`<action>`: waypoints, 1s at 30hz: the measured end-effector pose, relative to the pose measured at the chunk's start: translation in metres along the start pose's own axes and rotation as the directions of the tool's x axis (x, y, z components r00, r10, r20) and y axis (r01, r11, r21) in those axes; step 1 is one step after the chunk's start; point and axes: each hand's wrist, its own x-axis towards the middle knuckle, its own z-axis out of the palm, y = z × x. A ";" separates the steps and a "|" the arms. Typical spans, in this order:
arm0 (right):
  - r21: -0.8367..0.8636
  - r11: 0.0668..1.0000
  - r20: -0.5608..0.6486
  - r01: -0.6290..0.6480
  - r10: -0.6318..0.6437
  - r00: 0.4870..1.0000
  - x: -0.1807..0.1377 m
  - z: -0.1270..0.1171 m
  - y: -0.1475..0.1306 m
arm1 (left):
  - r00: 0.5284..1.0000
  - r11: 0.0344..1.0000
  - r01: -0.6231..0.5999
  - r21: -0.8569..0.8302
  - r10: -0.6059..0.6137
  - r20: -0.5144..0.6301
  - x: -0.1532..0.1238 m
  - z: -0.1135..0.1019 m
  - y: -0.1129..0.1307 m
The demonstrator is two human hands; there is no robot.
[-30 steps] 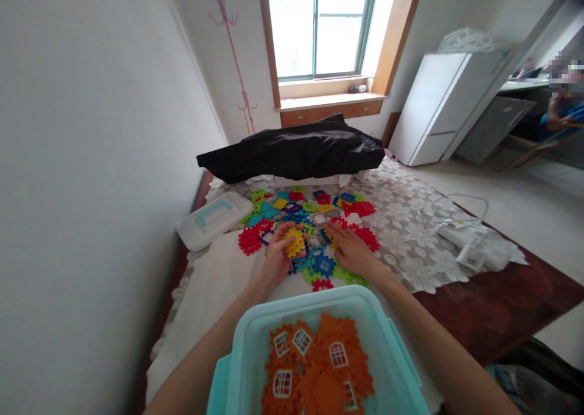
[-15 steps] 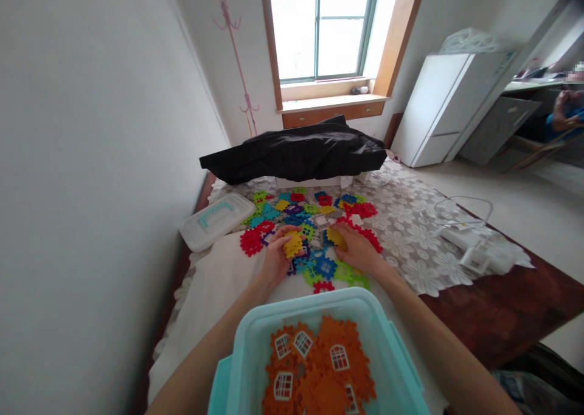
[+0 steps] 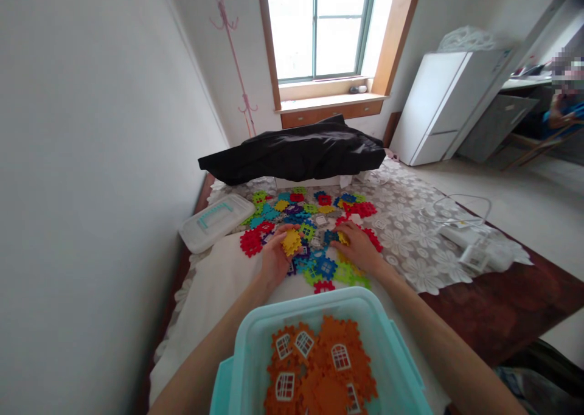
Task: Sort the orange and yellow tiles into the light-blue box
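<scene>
My left hand (image 3: 275,258) is closed around a small stack of yellow toothed plastic building pieces (image 3: 291,243), above the left part of a loose pile. My right hand (image 3: 358,247) is over the pile's right part, its thumb and fingers curled on a yellow building piece (image 3: 343,238) that they partly cover. A dark blue piece (image 3: 330,238) lies just left of those fingertips. Between the hands are a lime green window piece (image 3: 307,231) and a blue window piece (image 3: 325,267). Nearest me, an aqua tub (image 3: 314,300) holds orange pieces (image 3: 326,366), some with white window inserts.
A lid (image 3: 216,221) lies left of the pile, near the wall. Behind the pile, black sheeting (image 3: 296,153) covers something. A white device with a cord (image 3: 469,240) rests on the floral cloth (image 3: 410,251) at right. A person (image 3: 566,114) sits at far right.
My right hand has shifted slightly, and its fingers now cover more of the yellow piece. In my left hand, the yellow stack has turned to face me more flatly.
</scene>
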 end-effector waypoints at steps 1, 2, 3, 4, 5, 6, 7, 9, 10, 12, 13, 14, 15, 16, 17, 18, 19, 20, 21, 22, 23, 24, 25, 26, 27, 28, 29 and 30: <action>0.040 0.998 -0.083 -0.041 0.044 0.996 0.001 0.000 -0.001 | 1.000 1.000 0.001 -0.019 -0.001 0.004 0.000 0.000 0.000; 0.095 0.992 -0.167 -0.082 0.097 0.981 0.001 0.000 -0.003 | 1.000 0.999 0.006 -0.037 -0.005 0.014 0.000 0.001 0.000; 0.162 0.980 -0.240 -0.116 0.153 0.959 0.002 -0.001 -0.005 | 0.999 0.998 0.019 -0.052 -0.017 0.031 0.000 0.001 0.000; 0.235 0.963 -0.294 -0.136 0.203 0.934 0.002 -0.003 -0.009 | 0.998 0.997 0.043 -0.063 -0.039 0.057 0.001 0.002 -0.001; 0.302 0.943 -0.327 -0.138 0.239 0.914 0.001 -0.005 -0.013 | 0.993 0.994 0.080 -0.069 -0.073 0.090 0.001 0.002 -0.001; 0.357 0.925 -0.345 -0.126 0.256 0.903 0.000 -0.007 -0.018 | 0.984 0.989 0.129 -0.068 -0.119 0.131 0.001 0.003 -0.002; 0.396 0.912 -0.348 -0.105 0.256 0.902 -0.001 -0.009 -0.024 | 0.969 0.981 0.186 -0.060 -0.173 0.177 0.000 0.003 -0.003; 0.442 0.895 -0.322 -0.049 0.210 0.923 -0.006 -0.009 -0.038 | 0.922 0.954 0.298 -0.030 -0.280 0.267 -0.001 0.004 -0.006; 0.461 0.887 -0.296 -0.023 0.178 0.939 -0.009 -0.008 -0.045 | 0.896 0.939 0.342 -0.013 -0.322 0.305 -0.002 0.004 -0.008; 0.488 0.873 -0.225 0.010 0.115 0.968 -0.015 -0.002 -0.058 | 0.854 0.919 0.394 0.016 -0.373 0.363 -0.004 0.003 -0.011; 0.492 0.870 -0.189 0.021 0.083 0.978 -0.018 0.002 -0.063 | 0.839 0.913 0.407 0.030 -0.387 0.382 -0.005 0.003 -0.013; 0.484 0.874 -0.153 0.030 0.051 0.987 -0.020 0.006 -0.066 | 0.827 0.909 0.415 0.045 -0.397 0.397 -0.006 0.003 -0.015; 0.465 0.884 -0.117 0.039 0.017 0.993 -0.023 0.010 -0.069 | 0.820 0.907 0.417 0.058 -0.403 0.406 -0.007 0.002 -0.017; 0.437 0.898 -0.086 0.053 -0.017 0.996 -0.025 0.013 -0.071 | 0.817 0.907 0.416 0.067 -0.405 0.411 -0.008 0.002 -0.018; 0.405 0.911 -0.061 0.072 -0.052 0.997 -0.026 0.015 -0.072 | 0.815 0.907 0.415 0.073 -0.407 0.412 -0.008 0.003 -0.020; 0.372 0.923 -0.038 0.097 -0.090 0.995 -0.028 0.017 -0.073 | 0.816 0.907 0.414 0.076 -0.407 0.411 -0.009 0.003 -0.021; 0.340 0.932 -0.019 0.125 -0.126 0.992 -0.029 0.018 -0.073 | 0.818 0.908 0.413 0.077 -0.406 0.407 -0.009 0.003 -0.023; 0.311 0.938 -0.004 0.154 -0.161 0.987 -0.029 0.018 -0.073 | 0.820 0.907 0.414 0.079 -0.409 0.401 -0.010 0.003 -0.024; 0.284 0.941 0.015 0.184 -0.196 0.981 -0.030 0.018 -0.073 | 0.821 0.905 0.417 0.084 -0.414 0.394 -0.010 0.003 -0.026; 0.260 0.942 0.040 0.211 -0.229 0.973 -0.031 0.017 -0.073 | 0.822 0.903 0.419 0.093 -0.420 0.384 -0.010 0.003 -0.027; 0.237 0.942 0.065 0.236 -0.258 0.964 -0.031 0.018 -0.073 | 0.825 0.903 0.417 0.105 -0.425 0.372 -0.010 0.002 -0.029; 0.218 0.942 0.088 0.257 -0.281 0.956 -0.031 0.018 -0.071 | 0.830 0.902 0.413 0.122 -0.428 0.357 -0.011 0.002 -0.030; 0.204 0.939 0.105 0.275 -0.301 0.948 -0.031 0.020 -0.070 | 0.836 0.903 0.406 0.143 -0.430 0.341 -0.011 0.002 -0.030; 0.198 0.936 0.116 0.292 -0.318 0.941 -0.030 0.022 -0.067 | 0.840 0.902 0.398 0.166 -0.431 0.328 -0.012 0.003 -0.030; 0.198 0.932 0.119 0.305 -0.332 0.936 -0.030 0.025 -0.065 | 0.842 0.900 0.392 0.192 -0.435 0.320 -0.013 0.003 -0.030; 0.204 0.926 0.115 0.319 -0.346 0.931 -0.029 0.029 -0.062 | 0.841 0.896 0.388 0.218 -0.441 0.315 -0.014 0.004 -0.030; 0.213 0.917 0.107 0.337 -0.365 0.925 -0.028 0.032 -0.060 | 0.838 0.890 0.387 0.241 -0.448 0.312 -0.016 0.005 -0.030; 0.220 0.907 0.097 0.358 -0.385 0.918 -0.027 0.034 -0.058 | 0.835 0.885 0.388 0.258 -0.456 0.308 -0.017 0.006 -0.029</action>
